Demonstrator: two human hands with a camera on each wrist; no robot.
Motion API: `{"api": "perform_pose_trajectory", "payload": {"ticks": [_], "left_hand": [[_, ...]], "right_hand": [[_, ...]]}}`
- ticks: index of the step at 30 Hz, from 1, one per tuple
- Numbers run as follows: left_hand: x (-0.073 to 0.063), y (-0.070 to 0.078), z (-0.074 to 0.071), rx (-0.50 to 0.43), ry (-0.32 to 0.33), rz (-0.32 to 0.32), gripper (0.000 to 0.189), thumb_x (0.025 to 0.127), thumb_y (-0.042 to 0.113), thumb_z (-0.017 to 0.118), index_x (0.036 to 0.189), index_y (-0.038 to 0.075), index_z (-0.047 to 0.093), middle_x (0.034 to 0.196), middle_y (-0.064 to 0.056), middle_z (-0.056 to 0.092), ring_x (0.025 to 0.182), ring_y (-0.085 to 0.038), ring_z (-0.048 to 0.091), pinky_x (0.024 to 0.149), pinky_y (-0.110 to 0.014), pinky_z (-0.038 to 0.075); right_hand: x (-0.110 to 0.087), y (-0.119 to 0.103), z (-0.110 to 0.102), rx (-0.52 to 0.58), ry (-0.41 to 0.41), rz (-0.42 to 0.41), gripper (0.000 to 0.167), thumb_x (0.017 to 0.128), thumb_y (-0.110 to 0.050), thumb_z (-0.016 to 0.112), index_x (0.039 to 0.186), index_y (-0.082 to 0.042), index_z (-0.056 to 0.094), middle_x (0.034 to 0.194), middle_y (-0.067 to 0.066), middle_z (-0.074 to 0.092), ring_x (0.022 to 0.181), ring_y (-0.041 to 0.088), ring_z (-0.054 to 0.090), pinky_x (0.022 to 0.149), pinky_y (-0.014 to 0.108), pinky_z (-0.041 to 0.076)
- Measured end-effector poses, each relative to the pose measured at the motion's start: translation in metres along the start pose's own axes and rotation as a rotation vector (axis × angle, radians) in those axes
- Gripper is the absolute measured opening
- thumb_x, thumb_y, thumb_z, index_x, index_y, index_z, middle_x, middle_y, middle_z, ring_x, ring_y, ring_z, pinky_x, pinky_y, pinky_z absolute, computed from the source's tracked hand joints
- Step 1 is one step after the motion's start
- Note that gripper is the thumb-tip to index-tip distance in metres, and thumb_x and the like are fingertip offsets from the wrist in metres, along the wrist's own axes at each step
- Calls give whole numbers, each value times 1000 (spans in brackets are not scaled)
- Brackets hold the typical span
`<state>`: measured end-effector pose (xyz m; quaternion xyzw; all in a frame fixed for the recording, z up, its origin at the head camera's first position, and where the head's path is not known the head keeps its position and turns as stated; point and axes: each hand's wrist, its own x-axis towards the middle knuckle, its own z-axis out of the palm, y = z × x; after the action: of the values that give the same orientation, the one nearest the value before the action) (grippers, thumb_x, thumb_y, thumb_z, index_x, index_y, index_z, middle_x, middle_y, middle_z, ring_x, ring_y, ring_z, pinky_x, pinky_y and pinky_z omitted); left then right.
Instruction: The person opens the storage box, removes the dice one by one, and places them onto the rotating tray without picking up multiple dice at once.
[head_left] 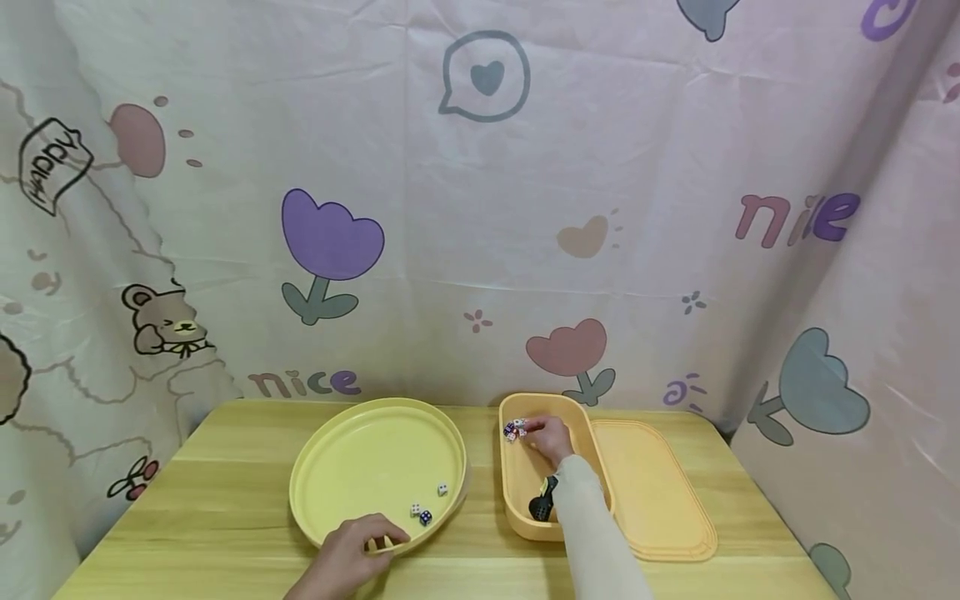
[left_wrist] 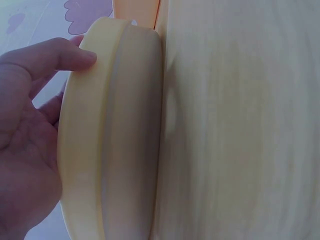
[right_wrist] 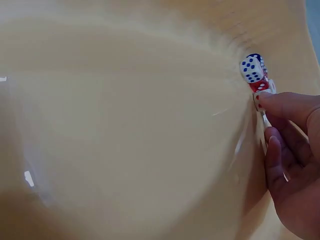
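Observation:
My left hand [head_left: 348, 552] grips the near rim of a round yellow tray [head_left: 375, 450], thumb on the outer wall in the left wrist view. Near the tray's right side lie two white dice [head_left: 442, 489] and a dark blue die [head_left: 426, 517]. My right hand [head_left: 551, 439] reaches into an orange box [head_left: 534, 531]. In the right wrist view, its thumb and a finger pinch a white die [right_wrist: 258, 101] with red dots. Against it, in the box's corner, cluster several white, red and dark blue dice [right_wrist: 252, 69]. The fingertips hide part of the held die.
A black object [head_left: 542, 506] with a yellow-green part lies at the near end of the box, partly behind the right sleeve [head_left: 600, 533]. Right of the box, a flat orange lid [head_left: 660, 492] rests on the wooden table [head_left: 217, 492]. A patterned curtain [head_left: 450, 208] hangs behind.

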<state>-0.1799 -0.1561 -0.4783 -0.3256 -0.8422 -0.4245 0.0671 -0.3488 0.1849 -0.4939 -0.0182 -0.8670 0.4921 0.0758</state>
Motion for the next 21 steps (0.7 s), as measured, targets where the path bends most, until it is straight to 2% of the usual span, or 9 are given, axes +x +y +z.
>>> {"api": "perform_pose_trajectory", "payload": {"ticks": [8,21], "left_hand": [[0,0,1,-4,2,-4,23,79,-3,71,95,13,72,89,11,67,73,2,53,55,-22,44],[0,1,0,-5,0,-21,23,78,-3,71,94,14,73,89,12,67,73,1,53,56,-23,43]], "right_hand": [[-4,-5,-2,-74,-10,4,12,71,2,78,81,2,71,78,6,66,73,18,55,68,30,46],[-3,2,-4,-32,-22,-18,12,71,5,76,82,5,71,79,8,67,72,15,54,65,26,45]]}}
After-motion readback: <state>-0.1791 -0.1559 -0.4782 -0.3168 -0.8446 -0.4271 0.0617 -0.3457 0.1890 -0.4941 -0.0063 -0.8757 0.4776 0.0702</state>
